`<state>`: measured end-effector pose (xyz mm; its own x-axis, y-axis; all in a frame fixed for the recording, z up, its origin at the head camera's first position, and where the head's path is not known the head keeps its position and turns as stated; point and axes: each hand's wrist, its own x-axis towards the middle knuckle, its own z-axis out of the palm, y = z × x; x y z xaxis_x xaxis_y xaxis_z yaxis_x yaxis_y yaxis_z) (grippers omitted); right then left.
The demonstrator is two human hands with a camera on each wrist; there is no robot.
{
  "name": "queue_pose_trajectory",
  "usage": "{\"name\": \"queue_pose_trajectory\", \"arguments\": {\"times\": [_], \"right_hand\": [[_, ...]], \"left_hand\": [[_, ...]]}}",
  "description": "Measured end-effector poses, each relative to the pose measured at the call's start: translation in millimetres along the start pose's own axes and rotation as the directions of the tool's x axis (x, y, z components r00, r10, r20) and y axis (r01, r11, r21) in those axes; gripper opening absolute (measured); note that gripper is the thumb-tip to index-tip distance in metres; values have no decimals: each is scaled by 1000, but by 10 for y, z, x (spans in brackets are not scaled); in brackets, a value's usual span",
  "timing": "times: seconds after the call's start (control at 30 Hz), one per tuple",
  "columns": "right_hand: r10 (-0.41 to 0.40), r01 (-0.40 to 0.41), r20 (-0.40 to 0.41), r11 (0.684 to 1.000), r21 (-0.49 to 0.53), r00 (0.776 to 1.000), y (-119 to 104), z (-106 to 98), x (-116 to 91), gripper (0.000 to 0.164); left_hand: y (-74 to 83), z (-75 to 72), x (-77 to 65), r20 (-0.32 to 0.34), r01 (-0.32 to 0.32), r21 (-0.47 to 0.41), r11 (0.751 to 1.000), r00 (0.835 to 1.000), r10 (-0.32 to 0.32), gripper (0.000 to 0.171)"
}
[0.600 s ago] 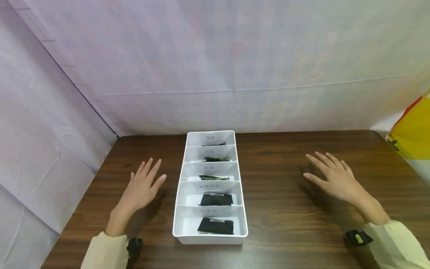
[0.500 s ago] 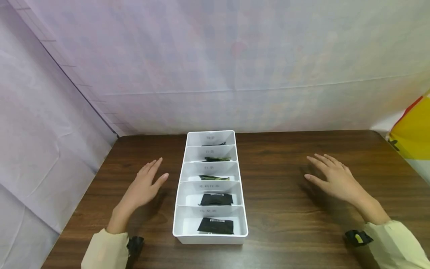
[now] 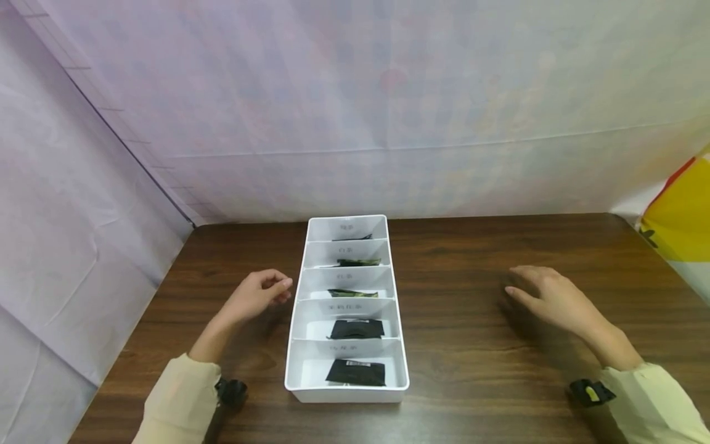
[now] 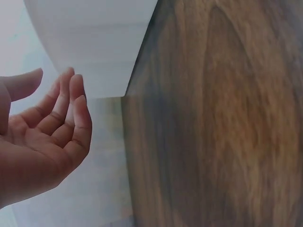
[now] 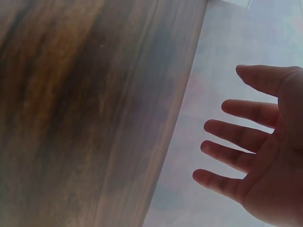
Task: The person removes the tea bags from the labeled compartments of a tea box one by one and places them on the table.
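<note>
A white divided box [image 3: 346, 395] stands lengthwise on the table, its compartments one behind another. Flat black packets [image 3: 356, 372] lie in the nearer compartments, and green-and-dark packets [image 3: 352, 293] in those farther back. My left hand [image 3: 256, 294] hovers just left of the box, near its left rim and apart from it. In the left wrist view its fingers [image 4: 79, 125] bend loosely, the thumb stands off from them, and nothing is held. Well to the right of the box, my right hand [image 3: 554, 299] hangs over the table with spread, relaxed fingers [image 5: 236, 135] and holds nothing.
The dark wooden table [image 3: 455, 370] extends on both sides of the box. A pale sheet [image 3: 388, 123] hangs behind the table, another on the left. Yellow-and-red cloth [image 3: 679, 216] shows at the right edge. Both wrists wear black straps [image 3: 592, 392].
My left hand has moved right towards the box, its fingers bending from spread to loosely curled. My right hand has dipped slightly at the fingers. The box and packets have stayed put.
</note>
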<state>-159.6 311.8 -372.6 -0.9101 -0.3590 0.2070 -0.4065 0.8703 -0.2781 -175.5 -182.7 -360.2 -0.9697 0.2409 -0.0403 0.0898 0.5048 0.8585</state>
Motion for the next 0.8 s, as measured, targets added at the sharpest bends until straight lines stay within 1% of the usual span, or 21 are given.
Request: {"name": "queue_pose_trajectory", "arguments": {"times": [0.1,0.3,0.43,0.53,0.67,0.8], "right_hand": [[-15,15,-9,1000,13,1000,-3,0,-6,42],[-10,10,4,1000,23,1000,-4,-9,-10,38],[0,-1,20,999,34,1000,-3,-11,-11,38],[10,-11,17,999,53,1000,-10,-15,-9,36],[6,-4,-18,996,95,1000,-39,-24,12,33],[-38,46,-63,991,128,997,-100,-52,55,29]], "left_hand": [[2,40,49,-6,9,-65,998,1000,-10,24],[-1,88,135,-19,43,-123,991,999,-45,23],[-10,108,174,-11,55,-129,990,998,-57,21],[-10,118,196,-6,62,-124,990,998,-63,20],[12,122,205,-2,73,-129,989,997,-74,19],[33,126,199,5,81,-150,985,997,-81,18]]}}
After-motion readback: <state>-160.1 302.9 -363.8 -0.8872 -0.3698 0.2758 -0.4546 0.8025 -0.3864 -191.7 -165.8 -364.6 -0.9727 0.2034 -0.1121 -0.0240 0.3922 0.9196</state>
